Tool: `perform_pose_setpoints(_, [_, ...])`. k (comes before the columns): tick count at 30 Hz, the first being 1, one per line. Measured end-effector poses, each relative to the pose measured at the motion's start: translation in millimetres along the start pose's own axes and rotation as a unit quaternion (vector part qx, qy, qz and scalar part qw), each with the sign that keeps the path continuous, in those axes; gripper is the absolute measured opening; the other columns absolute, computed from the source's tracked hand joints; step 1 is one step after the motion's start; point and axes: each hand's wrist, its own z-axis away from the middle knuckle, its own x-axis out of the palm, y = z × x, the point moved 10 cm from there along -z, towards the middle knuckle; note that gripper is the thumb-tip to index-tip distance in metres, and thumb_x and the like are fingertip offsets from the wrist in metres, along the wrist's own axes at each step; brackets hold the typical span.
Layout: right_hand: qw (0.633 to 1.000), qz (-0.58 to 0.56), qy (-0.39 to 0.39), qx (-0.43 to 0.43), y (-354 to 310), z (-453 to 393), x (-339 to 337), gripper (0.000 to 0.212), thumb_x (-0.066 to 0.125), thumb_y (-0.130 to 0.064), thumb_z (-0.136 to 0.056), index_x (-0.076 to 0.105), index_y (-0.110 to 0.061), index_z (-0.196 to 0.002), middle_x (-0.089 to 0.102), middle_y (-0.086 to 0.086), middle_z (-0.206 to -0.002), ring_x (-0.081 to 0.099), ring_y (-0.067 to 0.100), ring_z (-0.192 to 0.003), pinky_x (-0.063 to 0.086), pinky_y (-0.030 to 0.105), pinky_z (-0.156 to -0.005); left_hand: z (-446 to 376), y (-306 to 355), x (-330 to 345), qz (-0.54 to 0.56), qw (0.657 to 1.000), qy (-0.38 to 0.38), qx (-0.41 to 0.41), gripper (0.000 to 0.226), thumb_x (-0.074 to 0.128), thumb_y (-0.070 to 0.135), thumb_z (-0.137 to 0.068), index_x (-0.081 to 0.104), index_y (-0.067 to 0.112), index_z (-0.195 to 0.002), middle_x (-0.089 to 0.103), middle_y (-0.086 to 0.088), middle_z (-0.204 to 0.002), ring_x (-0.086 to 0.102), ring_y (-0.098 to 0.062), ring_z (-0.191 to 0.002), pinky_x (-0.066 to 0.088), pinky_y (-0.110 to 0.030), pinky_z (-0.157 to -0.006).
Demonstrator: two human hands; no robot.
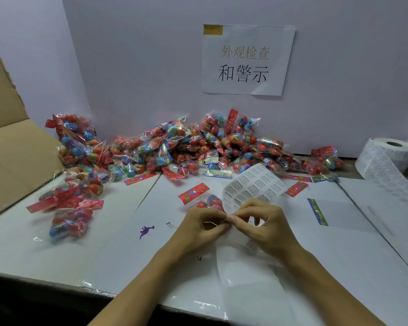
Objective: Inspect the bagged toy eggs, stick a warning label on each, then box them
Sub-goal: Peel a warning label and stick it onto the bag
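Both hands [233,222] pinched on label sheet [252,184].

A white paper sign [247,60] with printed Chinese characters hangs on the pale lavender back wall [139,55], a yellow-brown strip of tape [213,30] at its upper left corner. A small purple dinosaur figure [146,231] is printed on the white sheet-covered tabletop [80,250]. The dark front edge of the table [33,300] runs along the lower left.
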Motion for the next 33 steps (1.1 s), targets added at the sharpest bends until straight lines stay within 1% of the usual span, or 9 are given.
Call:
perform_pose_setpoints(7, [0.982,0.003,0.180,0.052,13.7,2.9,-39.8,0.017,0.076,-0.005,-0.086,0.072,-0.017,-0.076,0.069,-0.003,-0.077,0.062,0.012,-0.072,0.050,0.033,-0.059,3.0,3.7,-10.0,-0.030,0.998,0.060,0.011,0.025,0.079,0.035,-0.085,0.074,0.012,-0.093,0.070,0.002,-0.088,0.063,-0.007,-0.080,0.054,-0.026,-0.066])
perform_pose_setpoints(10, [0.957,-0.037,0.269,0.097,25.5,10.5,-62.5,0.018,0.070,-0.014,-0.093,0.069,-0.029,-0.083,0.071,-0.004,-0.088,0.066,0.012,-0.081,0.054,0.024,-0.064,2.7,-5.4,-28.5,-0.071,0.989,0.125,-0.041,0.031,0.058,0.069,-0.085,0.069,0.040,-0.089,0.067,0.020,-0.092,0.055,-0.004,-0.095,0.038,-0.013,-0.072])
perform_pose_setpoints(12, [0.948,-0.063,0.288,0.118,31.3,12.4,-65.2,0.013,0.067,-0.020,-0.096,0.068,-0.032,-0.090,0.070,0.000,-0.097,0.067,0.016,-0.086,0.053,0.016,-0.065,2.5,-23.2,-31.4,-0.126,0.978,0.114,-0.118,0.039,0.045,0.074,-0.092,0.071,0.045,-0.095,0.064,0.025,-0.093,0.049,-0.007,-0.105,0.035,-0.021,-0.083])
perform_pose_setpoints(15, [0.953,-0.061,0.270,0.122,29.1,10.9,-59.3,0.010,0.066,-0.034,-0.094,0.067,-0.030,-0.103,0.066,-0.004,-0.105,0.067,0.014,-0.087,0.053,0.014,-0.067,4.0,-29.1,-44.5,-0.209,0.953,0.167,-0.141,0.035,0.051,0.051,-0.100,0.077,0.027,-0.101,0.068,0.014,-0.100,0.050,-0.014,-0.109,0.034,-0.030,-0.086])
perform_pose_setpoints(17, [0.967,-0.019,0.240,0.087,16.8,8.8,-51.7,0.028,0.070,-0.042,-0.085,0.066,-0.026,-0.107,0.062,-0.008,-0.104,0.065,0.011,-0.084,0.052,0.015,-0.065,3.6,-13.8,-45.0,-0.122,0.974,0.179,-0.070,0.021,0.058,0.040,-0.101,0.072,0.036,-0.086,0.069,0.020,-0.088,0.056,-0.005,-0.090,0.039,-0.023,-0.076])
perform_pose_setpoints(20, [0.980,0.061,0.186,0.022,-1.5,4.8,-33.7,0.037,0.079,-0.035,-0.079,0.068,-0.018,-0.110,0.059,-0.006,-0.101,0.064,0.010,-0.077,0.052,0.023,-0.062,1.1,-0.7,-22.7,0.038,0.995,0.089,-0.035,0.031,0.057,0.045,-0.098,0.074,0.026,-0.081,0.072,0.010,-0.075,0.062,-0.004,-0.067,0.045,-0.016,-0.062])
perform_pose_setpoints(24, [0.986,0.096,0.133,-0.018,-10.8,2.8,-19.4,0.044,0.082,-0.038,-0.077,0.069,-0.018,-0.113,0.061,-0.002,-0.100,0.063,0.009,-0.077,0.052,0.024,-0.062,1.9,7.3,-4.3,0.054,0.998,0.022,-0.031,0.053,0.054,0.061,-0.089,0.077,0.014,-0.089,0.073,-0.004,-0.081,0.064,-0.009,-0.070,0.047,-0.019,-0.064])
perform_pose_setpoints(30, [0.997,0.064,0.030,0.014,-2.3,1.5,-2.0,0.058,0.080,-0.053,-0.070,0.070,-0.020,-0.116,0.059,-0.005,-0.109,0.061,0.007,-0.095,0.047,0.014,-0.071,2.1,6.4,-9.1,0.056,0.998,0.030,-0.031,0.045,0.052,0.064,-0.085,0.074,0.024,-0.085,0.070,0.009,-0.072,0.063,-0.003,-0.069,0.047,-0.017,-0.066])
perform_pose_setpoints(33, [0.997,0.018,0.012,0.068,6.0,1.0,3.8,0.038,0.072,-0.050,-0.080,0.076,-0.021,-0.105,0.061,-0.009,-0.107,0.060,0.005,-0.103,0.048,0.019,-0.074,2.8,11.5,-6.6,0.059,0.998,0.013,-0.028,0.039,0.053,0.061,-0.087,0.074,0.028,-0.089,0.070,0.015,-0.074,0.063,-0.003,-0.070,0.046,-0.017,-0.066])
